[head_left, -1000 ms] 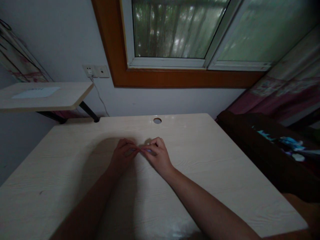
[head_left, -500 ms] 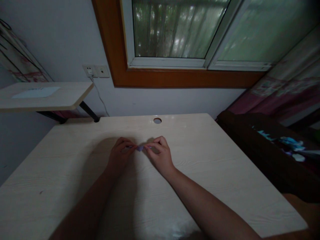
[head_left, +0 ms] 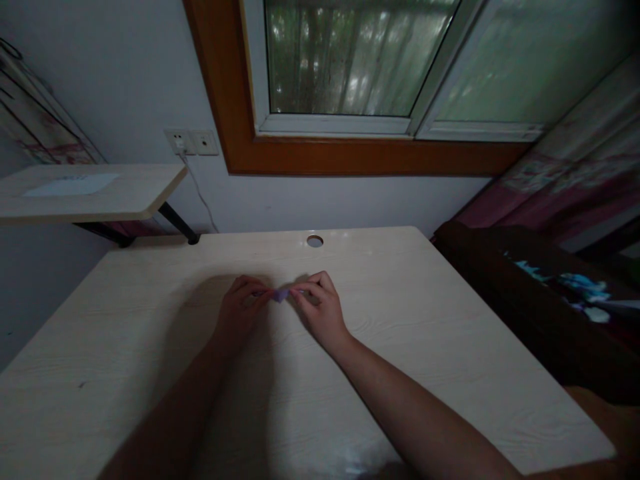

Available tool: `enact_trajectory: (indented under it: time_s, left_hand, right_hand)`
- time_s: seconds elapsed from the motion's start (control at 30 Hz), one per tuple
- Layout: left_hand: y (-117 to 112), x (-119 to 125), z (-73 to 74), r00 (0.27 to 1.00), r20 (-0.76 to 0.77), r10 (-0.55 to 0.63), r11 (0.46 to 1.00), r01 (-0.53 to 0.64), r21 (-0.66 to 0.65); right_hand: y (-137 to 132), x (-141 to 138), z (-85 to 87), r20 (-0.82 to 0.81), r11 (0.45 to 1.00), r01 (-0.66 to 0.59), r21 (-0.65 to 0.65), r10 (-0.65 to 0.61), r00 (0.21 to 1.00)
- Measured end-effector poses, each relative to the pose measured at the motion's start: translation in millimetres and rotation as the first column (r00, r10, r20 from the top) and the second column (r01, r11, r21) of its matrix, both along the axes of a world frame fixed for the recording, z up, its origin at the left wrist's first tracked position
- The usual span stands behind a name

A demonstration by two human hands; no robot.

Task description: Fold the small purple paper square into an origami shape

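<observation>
A small purple folded piece, perhaps paper (head_left: 281, 294), is pinched between both my hands just above the pale wooden desk (head_left: 425, 320). My left hand (head_left: 243, 311) grips its left end with curled fingers. My right hand (head_left: 320, 308) pinches its right end between thumb and fingertips. Most of the piece is hidden by my fingers, and the dim light blurs its shape.
A round cable hole (head_left: 315, 241) sits at the desk's far edge. A small side table (head_left: 95, 193) stands at the left, below a wall socket (head_left: 191, 142) with a cord. A dark bed frame (head_left: 530, 300) with bedding borders the right side. A window lies ahead.
Both hands have shifted slightly away from me and drawn a little apart, so that the purple piece shows between the fingertips.
</observation>
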State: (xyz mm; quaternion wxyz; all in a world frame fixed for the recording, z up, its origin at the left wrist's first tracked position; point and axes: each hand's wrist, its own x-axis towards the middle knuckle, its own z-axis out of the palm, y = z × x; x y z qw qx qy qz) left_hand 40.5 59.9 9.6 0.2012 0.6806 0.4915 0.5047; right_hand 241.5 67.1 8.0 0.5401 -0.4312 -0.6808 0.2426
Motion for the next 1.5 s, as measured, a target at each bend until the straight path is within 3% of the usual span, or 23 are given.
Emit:
enact_trajectory:
  time_s: [0.23,0.77,1.17,1.5]
  left_hand:
    - [2.1,-2.4,0.1,0.993,0.082,0.084,0.994,-0.078,-0.074]
    - [2.6,-5.5,2.0,0.964,0.166,0.206,0.976,-0.189,-0.112]
    - [0.6,1.5,-0.8,1.000,-0.006,-0.018,1.000,0.017,-0.022]
    - [1.5,0.4,2.4,0.999,0.047,-0.001,0.998,0.004,-0.063]
  right_hand:
    - [0.8,1.9,1.0,-0.075,0.997,0.014,-0.082,-0.020,0.997]
    - [2.9,3.1,-0.5,-0.090,0.995,0.020,-0.100,-0.029,0.996]
    - [1.4,-0.3,-2.8,-0.064,0.998,-0.042,-0.056,0.039,0.997]
    - [1.5,0.3,-2.6,-0.071,0.998,-0.039,-0.047,0.036,0.997]
